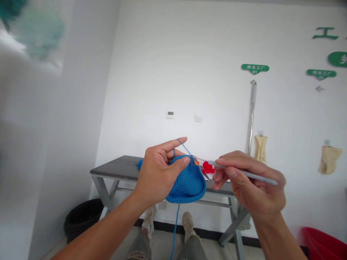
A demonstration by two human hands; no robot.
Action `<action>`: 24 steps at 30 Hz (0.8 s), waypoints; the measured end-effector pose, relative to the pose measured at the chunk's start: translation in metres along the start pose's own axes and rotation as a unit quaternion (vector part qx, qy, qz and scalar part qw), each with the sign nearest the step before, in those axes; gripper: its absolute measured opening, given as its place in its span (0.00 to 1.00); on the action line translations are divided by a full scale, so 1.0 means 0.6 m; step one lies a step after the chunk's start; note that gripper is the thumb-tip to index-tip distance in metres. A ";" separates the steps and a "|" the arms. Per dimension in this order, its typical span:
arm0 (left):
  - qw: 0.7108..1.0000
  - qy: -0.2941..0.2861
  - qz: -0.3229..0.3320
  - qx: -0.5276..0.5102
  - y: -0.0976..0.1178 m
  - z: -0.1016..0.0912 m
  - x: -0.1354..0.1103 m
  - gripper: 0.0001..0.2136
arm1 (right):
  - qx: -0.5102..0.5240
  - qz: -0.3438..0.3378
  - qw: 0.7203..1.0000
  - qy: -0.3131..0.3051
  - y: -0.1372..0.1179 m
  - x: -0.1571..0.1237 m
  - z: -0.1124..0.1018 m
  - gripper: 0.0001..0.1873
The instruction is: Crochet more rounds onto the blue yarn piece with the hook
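Blue round crocheted piece (188, 186) is pinched at its top edge by the left hand (158, 173), thin blue yarn (184, 146) over the forefinger. The right hand (252, 191) has its fingers closed on a grey crochet hook (260, 177), tip just beside the left thumb. Better, I think: yarn taut, small wrist turn. Beyond the fingers, a grey metal table (116, 168)

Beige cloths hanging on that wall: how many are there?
2. One beige cloth hangs beside the upright pole; the other hangs farther right, near the picture's edge. More may hang out of view.
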State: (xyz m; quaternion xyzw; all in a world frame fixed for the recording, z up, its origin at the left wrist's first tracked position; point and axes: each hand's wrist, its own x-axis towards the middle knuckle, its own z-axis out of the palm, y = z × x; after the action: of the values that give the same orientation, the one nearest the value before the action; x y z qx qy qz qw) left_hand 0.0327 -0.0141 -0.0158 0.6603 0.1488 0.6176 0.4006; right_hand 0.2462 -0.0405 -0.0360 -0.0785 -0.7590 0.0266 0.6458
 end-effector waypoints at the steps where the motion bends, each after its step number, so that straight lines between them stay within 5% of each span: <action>1: 1.000 0.005 0.010 0.011 0.000 0.001 -0.001 0.33 | -0.010 -0.007 1.000 0.000 -0.002 0.000 0.001 0.15; 17: 0.988 0.084 0.093 0.088 -0.025 0.002 0.007 0.27 | -0.242 -0.184 0.952 0.034 0.005 0.000 0.064 0.24; 24: 0.990 0.082 0.089 0.068 -0.020 0.000 0.002 0.27 | -0.135 -0.065 0.985 0.084 0.004 -0.005 0.070 0.17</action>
State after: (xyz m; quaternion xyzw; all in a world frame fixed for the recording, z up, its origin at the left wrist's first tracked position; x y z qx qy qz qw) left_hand 0.0364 -0.0058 -0.0238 0.6440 0.1635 0.6909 0.2850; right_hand 0.2052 -0.0358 -0.0460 -0.1175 -0.7022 -0.1250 0.6910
